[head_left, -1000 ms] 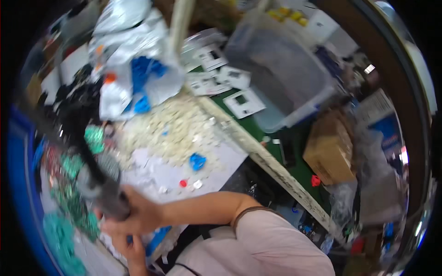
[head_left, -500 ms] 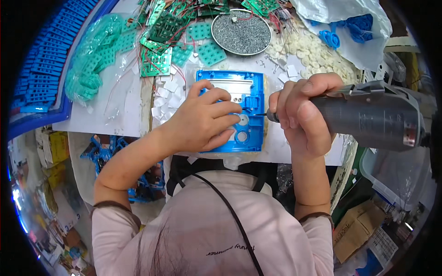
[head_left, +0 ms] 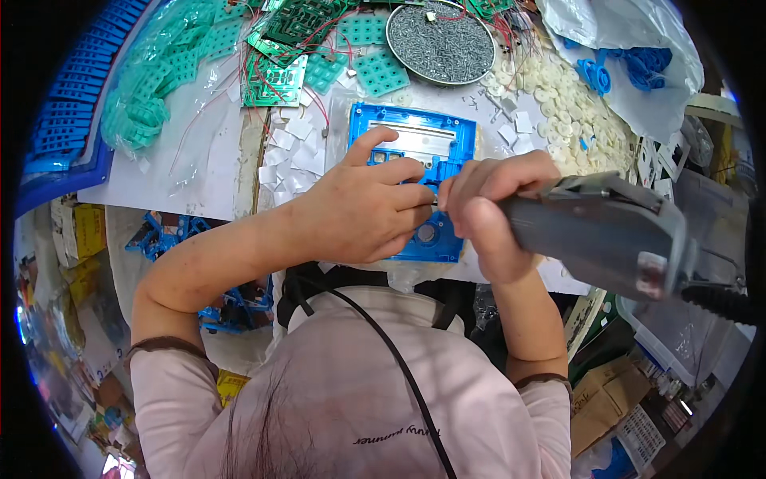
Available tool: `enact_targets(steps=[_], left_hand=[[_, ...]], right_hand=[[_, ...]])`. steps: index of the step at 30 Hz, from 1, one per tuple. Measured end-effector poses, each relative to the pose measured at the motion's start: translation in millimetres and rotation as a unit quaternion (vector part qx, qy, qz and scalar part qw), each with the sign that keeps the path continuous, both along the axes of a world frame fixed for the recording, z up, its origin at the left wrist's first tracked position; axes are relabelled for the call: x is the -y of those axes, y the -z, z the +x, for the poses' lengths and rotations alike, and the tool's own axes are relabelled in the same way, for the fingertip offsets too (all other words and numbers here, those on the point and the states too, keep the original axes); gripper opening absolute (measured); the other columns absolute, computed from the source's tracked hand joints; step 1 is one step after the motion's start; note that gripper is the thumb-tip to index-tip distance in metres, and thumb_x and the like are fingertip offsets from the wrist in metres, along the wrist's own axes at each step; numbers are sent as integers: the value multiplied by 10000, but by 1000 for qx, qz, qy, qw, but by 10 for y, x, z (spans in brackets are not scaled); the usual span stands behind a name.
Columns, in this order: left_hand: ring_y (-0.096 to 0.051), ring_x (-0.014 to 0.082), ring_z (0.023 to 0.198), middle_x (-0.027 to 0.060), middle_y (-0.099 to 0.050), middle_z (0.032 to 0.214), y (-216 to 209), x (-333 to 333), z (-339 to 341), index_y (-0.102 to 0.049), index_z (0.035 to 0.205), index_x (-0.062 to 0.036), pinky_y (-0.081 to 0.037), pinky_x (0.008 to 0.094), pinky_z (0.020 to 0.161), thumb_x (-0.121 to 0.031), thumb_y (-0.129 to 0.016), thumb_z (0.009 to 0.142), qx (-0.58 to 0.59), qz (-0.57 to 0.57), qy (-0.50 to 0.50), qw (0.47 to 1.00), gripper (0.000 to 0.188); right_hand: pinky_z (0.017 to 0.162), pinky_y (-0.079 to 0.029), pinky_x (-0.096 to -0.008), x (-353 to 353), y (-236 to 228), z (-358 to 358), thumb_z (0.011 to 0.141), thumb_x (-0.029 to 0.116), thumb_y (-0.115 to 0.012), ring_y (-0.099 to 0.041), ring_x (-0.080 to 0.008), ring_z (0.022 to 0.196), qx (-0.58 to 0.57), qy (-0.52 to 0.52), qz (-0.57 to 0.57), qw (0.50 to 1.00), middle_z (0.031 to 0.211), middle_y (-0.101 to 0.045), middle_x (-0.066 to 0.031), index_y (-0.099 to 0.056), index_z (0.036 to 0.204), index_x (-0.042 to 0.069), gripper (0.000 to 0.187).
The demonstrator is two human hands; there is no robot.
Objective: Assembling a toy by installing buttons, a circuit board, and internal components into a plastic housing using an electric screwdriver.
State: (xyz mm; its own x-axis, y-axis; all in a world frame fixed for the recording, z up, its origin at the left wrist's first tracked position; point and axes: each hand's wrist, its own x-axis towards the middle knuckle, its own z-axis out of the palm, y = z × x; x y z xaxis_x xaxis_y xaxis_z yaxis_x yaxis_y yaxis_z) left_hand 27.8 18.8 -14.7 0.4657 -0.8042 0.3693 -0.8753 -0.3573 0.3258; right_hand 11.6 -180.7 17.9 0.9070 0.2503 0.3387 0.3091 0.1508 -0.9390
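Closest to me is a pale pink short-sleeved shirt (head_left: 359,375), crossed by a thin black cord (head_left: 399,359). Beyond it, on the near part of a white-topped counter (head_left: 179,185), lies a blue rectangular plastic housing (head_left: 444,162) with its hollow inner side up and a silvery strip inside. My left hand (head_left: 369,209) rests palm down over its left part, fingers spread. My right hand (head_left: 496,214) grips a dark grey cylindrical power screwdriver (head_left: 594,235), its front end over the housing's right part; fingers hide the bit, so I cannot tell whether it touches a screw. Left of the housing are small white squares (head_left: 299,145). Farther out, I see cream-coloured discs (head_left: 573,104) at right, green circuit boards (head_left: 275,84) with red wires at left, and between them a round dish (head_left: 447,83) full of small silvery screws (head_left: 443,48).
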Motion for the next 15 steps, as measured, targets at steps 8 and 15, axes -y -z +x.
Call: enact_targets(steps=[8, 15], left_hand=[[-552, 160, 1031, -51, -626, 938, 63, -24, 5, -725, 848, -172, -298, 560, 1083, -265, -668, 794, -18, 2, 12, 1000, 121], [-563, 242, 1147, 3, -636, 1231, -68, -275, -118, -653, 1157, -165, -358, 558, 1023, -224, -713, 806, -60, -105, -37, 992, 361]], right_hand=[[582, -483, -365, 16, 91, -14, 875, -5, -687, -497, -164, 584, 23, -36, -52, 998, 666, -499, -55, -423, 976, 68, 292], [651, -487, -351, 550, -561, 294, 899, 223, -731, -509, -134, 609, 58, 35, 90, 994, 669, -535, -22, -476, 1202, 41, 435]])
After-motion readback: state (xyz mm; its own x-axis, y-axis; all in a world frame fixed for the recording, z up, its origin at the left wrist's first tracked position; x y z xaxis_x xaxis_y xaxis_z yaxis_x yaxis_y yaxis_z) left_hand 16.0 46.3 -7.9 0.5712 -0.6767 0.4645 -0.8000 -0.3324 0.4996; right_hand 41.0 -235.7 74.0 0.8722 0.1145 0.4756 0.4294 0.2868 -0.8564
